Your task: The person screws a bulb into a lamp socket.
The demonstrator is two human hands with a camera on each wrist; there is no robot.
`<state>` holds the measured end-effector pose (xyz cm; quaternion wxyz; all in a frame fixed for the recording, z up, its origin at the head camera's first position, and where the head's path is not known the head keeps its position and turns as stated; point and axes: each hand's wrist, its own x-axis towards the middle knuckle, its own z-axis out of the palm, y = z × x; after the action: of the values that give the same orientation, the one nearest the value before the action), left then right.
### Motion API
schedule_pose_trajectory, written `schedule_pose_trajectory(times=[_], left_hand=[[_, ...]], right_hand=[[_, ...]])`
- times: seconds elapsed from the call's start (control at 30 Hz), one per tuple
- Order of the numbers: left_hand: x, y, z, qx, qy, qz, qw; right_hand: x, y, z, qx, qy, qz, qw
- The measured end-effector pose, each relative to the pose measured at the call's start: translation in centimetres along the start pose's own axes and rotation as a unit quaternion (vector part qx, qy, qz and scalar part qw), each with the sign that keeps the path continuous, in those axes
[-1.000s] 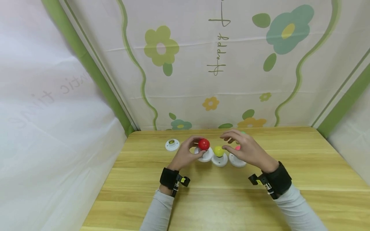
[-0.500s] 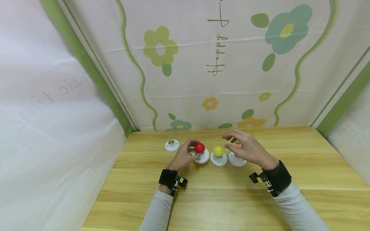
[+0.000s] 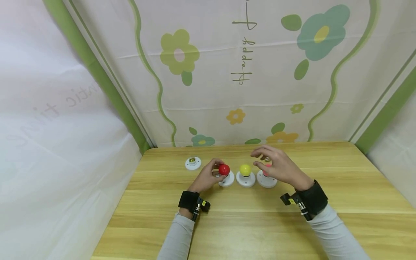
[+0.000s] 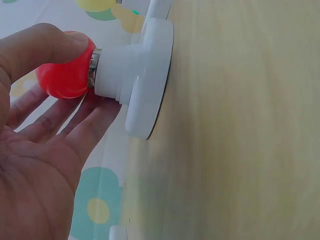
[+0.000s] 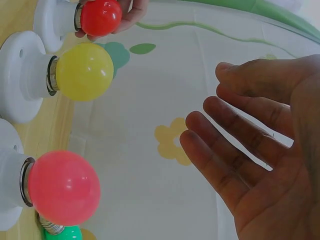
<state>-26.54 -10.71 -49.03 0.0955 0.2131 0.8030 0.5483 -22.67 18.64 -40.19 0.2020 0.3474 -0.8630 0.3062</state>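
My left hand (image 3: 206, 177) holds a red light bulb (image 3: 224, 169) seated in a round white lamp socket (image 4: 150, 80). In the left wrist view the thumb lies on the bulb and the fingers reach behind bulb and socket. Right beside it stands a yellow bulb (image 3: 245, 170) in a white socket (image 3: 246, 181). A pink bulb (image 5: 64, 187) in another white socket (image 3: 266, 181) is partly covered by my right hand (image 3: 276, 165) in the head view. That hand hovers with loosely bent fingers and nothing in them.
An unfilled white socket (image 3: 193, 163) with a brass-coloured inside stands at the back left. A green bulb (image 5: 64, 234) with its screw thread showing lies behind the pink one. A printed fabric wall (image 3: 208, 90) rises behind the wooden table (image 3: 247, 231).
My left hand has brought the red bulb and its socket slightly left and nearer me, opening a gap to the yellow bulb's socket. The right hand has hardly moved.
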Motion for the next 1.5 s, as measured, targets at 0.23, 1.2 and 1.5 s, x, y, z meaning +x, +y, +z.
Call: schedule_pose_trajectory(times=[0.23,1.2,1.5], left_hand=[[0.0,-0.1,0.0,-0.001,0.000,-0.007,1.0000],[-0.1,0.8,-4.1,0.129,0.081,0.124,0.9805],[0.8,-1.2,-6.9,0.190,0.120,0.068,0.9721]], right_hand=[[-0.2,0.7,-0.1,-0.006,0.002,0.016,1.000],[-1.5,7.4,-1.1,-0.046,0.014,0.154,0.987],[-1.8,11.0,-0.5,-0.047,-0.056,0.277,0.958]])
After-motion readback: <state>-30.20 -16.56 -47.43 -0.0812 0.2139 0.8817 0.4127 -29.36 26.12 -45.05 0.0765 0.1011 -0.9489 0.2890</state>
